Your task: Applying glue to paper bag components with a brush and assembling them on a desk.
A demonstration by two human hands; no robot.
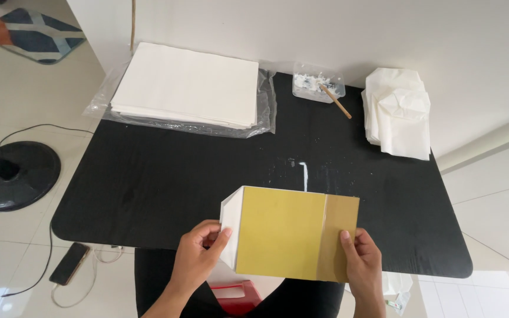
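**A:** What fills the view, starting with the biggest thing?

**B:** A black table with rounded corners, seen from above, standing on a pale tiled floor. At its far left lies a thick stack of white paper on a clear plastic wrapper. At the far right sits a pile of folded white paper bags.

**A:** And near the person?

**B:** A yellow cardboard board with a white paper sheet wrapped around its left edge, held over the near edge of the table. The left hand grips the white folded side, thumb on top, fingers curled underneath. The right hand clamps the board's brown right strip, thumb pressed on top.

**A:** Anything smaller?

**B:** A clear tub of white paste with a wooden stick leaning out, at the far edge between the stack and the bags. White smears mark the table just beyond the board. A phone lies on the floor at left, beside a round black stand base.
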